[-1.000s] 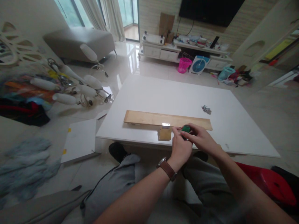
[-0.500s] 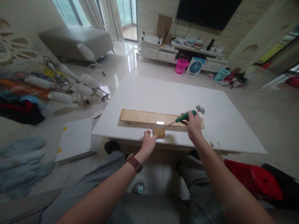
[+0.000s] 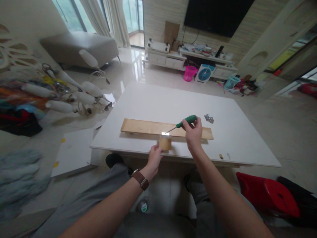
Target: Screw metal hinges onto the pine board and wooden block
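Note:
My left hand grips the left side of a small wooden block at the near edge of a long wooden board. A shiny metal hinge lies where block and board meet. In my right hand is a green-handled screwdriver, tilted, its shaft pointing down and left. Its tip is at the hinge; whether it sits in a screw is too small to tell. The board rests on a white tabletop.
Loose metal hinges lie beyond the board's right end. Small bits of hardware sit near the front edge. A red stool stands at the lower right, a bottle on the floor between my legs, and a white panel at the left.
The screwdriver tip has moved from the block up to the hinge, and its handle has shifted left. My left hand has closed in on the block's side. The camera view has shifted slightly.

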`<state>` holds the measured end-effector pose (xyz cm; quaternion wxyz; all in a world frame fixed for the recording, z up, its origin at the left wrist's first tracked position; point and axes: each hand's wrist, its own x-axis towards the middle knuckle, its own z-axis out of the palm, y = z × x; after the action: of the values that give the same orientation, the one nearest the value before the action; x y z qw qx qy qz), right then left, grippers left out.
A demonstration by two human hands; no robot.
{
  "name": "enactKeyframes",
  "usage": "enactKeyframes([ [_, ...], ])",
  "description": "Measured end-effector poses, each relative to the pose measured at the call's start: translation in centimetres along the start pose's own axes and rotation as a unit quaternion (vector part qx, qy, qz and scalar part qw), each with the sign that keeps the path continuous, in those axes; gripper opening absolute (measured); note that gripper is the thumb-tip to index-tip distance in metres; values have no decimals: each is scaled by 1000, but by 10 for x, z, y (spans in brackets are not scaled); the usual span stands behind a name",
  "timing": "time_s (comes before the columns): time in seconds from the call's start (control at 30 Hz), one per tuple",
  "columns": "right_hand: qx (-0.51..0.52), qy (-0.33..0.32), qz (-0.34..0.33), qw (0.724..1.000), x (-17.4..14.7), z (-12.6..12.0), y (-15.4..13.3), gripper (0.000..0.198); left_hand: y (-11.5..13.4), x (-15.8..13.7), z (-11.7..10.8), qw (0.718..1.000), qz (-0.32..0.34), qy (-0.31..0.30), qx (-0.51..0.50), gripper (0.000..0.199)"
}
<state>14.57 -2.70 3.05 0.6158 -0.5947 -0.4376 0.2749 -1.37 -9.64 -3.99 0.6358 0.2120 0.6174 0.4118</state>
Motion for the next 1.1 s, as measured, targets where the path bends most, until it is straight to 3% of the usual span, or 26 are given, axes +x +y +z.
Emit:
enactKeyframes([
  [0.1, -39, -12, -53, 998, -4, 5, -18, 41, 0, -6, 1, 999, -21, -9, -22, 22],
  [0.3, -69, -37, -71, 994, -9, 11, -28, 42, 1, -19, 2, 991, -51, -36, -115, 18],
  [0.57, -100, -31, -84, 991, -9, 12, -26, 46, 3, -29, 8, 985, -55, -25, -159, 50],
  [0.77, -139, -34, -108, 984, -8, 10, -23, 44, 4, -33, 9, 985, -64, -54, -148, 35],
  [1.1, -136, -42, -130, 981, -11, 14, -23, 47, 8, -35, 10, 985, -75, -67, -144, 34],
])
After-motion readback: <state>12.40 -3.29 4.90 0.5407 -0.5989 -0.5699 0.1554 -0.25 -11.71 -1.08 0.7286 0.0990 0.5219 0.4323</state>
